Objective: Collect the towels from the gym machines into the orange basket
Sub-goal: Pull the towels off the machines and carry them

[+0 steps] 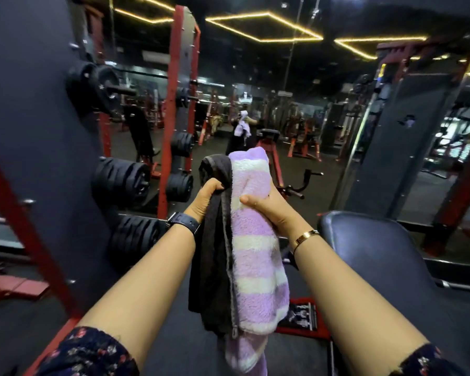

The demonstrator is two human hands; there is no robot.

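I hold two towels up in front of me at the centre of the head view. My left hand (205, 198) grips a dark grey towel (212, 267) near its top, and the towel hangs down between my forearms. My right hand (266, 210) is closed around a purple-and-white striped towel (258, 267), which hangs beside the grey one and touches it. The orange basket is not in view.
A red and black weight rack (174, 109) with black plates (122, 181) stands at the left. A black padded bench (377, 256) is at the right. A wall mirror (255, 104) ahead reflects the gym and me. Dark floor lies below.
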